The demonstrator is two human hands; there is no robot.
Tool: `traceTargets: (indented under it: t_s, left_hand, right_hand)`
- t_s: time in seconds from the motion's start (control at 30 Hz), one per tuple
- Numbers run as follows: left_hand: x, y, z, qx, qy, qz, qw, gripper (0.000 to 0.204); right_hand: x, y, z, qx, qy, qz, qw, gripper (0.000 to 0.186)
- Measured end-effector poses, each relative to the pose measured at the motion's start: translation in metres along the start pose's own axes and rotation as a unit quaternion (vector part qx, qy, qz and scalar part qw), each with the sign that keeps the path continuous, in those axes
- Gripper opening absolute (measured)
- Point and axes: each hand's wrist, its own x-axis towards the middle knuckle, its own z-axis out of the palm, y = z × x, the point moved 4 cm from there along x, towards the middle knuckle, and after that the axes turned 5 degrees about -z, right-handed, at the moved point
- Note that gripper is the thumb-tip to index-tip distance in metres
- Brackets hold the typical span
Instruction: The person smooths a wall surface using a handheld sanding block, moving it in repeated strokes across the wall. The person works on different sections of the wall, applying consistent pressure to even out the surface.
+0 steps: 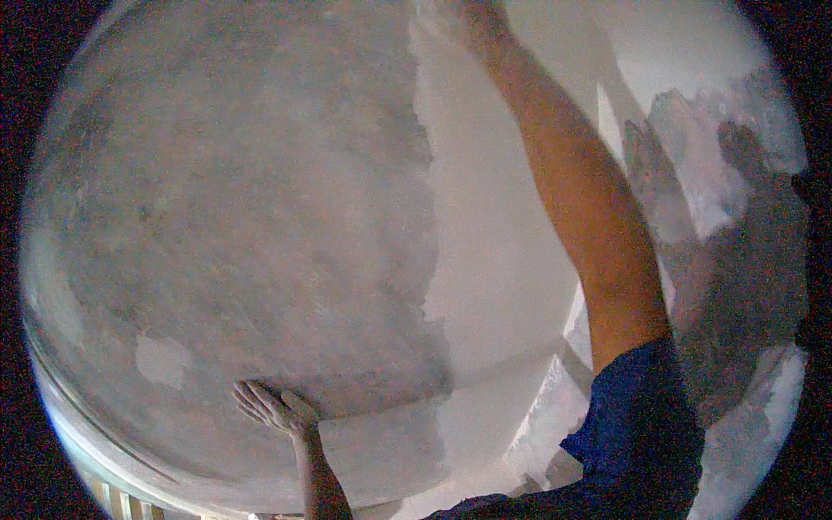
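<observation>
The grey wall (260,217) is touched by the spread left hand (276,411); above, the right hand (444,14), blurred, cannot be read.

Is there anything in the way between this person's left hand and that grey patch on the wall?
Nothing visible: the left hand is open, palm side toward the grey patch, near its lower part, and seems to rest on it.

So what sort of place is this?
Likely an indoor room with unfinished surfaces: a large grey surface raggedly meets a smooth pale band, and a patchy grey-and-white surface shows at right.
</observation>
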Motion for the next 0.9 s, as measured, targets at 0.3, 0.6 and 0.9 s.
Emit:
traceTargets:
  t_s: [0.3,0.6,0.9]
  left_hand:
    - [0.128,0.160,-0.047,-0.008,-0.166,0.212,0.963,0.055]
    - [0.323,0.364,-0.049,-0.133,0.047,0.460,0.877,0.058]
    - [0.361,0.382,-0.067,-0.131,0.051,0.453,0.880,0.056]
  right_hand:
    - [-0.366,-0.120,-0.076,0.049,-0.204,0.070,0.975,0.068]
    - [-0.402,-0.112,-0.093,0.042,-0.112,-0.007,0.993,0.069]
    - [-0.254,-0.074,-0.095,-0.026,-0.128,0.100,0.986,0.064]
